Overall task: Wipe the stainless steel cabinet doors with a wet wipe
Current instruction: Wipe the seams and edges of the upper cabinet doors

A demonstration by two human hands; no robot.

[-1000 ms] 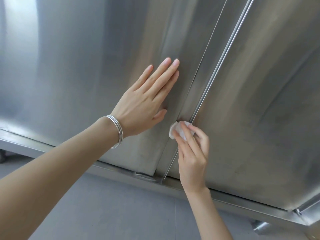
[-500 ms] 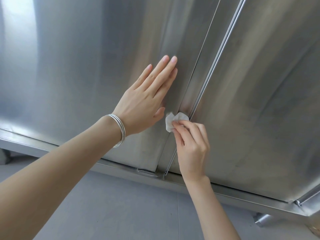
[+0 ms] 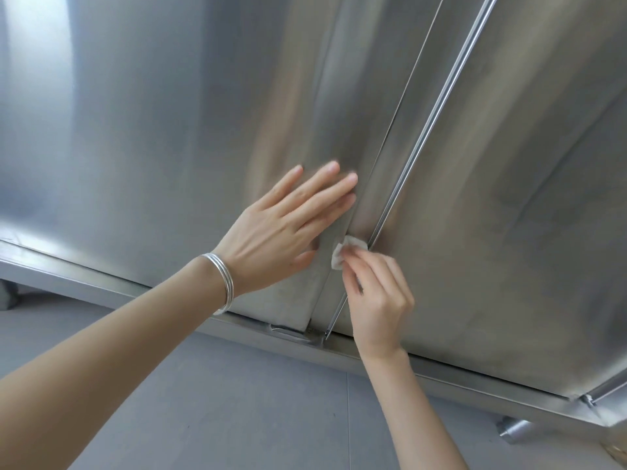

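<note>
Lower now, left hand (image 3: pixel 281 232) lies flat on the door (image 3: pixel 152 147); right hand (image 3: pixel 376 300) pinches the wipe (image 3: pixel 349 249)

Even daylight, pale glare on the steel door (image 3: pixel 37 62) at ten o'clock, edges bowed, fingertips (image 3: pixel 334 166) of the left hand (image 3: pixel 281 228) blurred.

1. No writing, label, brand, number or sign can be read on the cabinet doors (image 3: pixel 169 130), neither above the fingers nor to either side of them.
2. The wet wipe (image 3: pixel 346 252), pinched at the fingertips of the right hand (image 3: pixel 380 307), is plain white, with no legible print.
</note>
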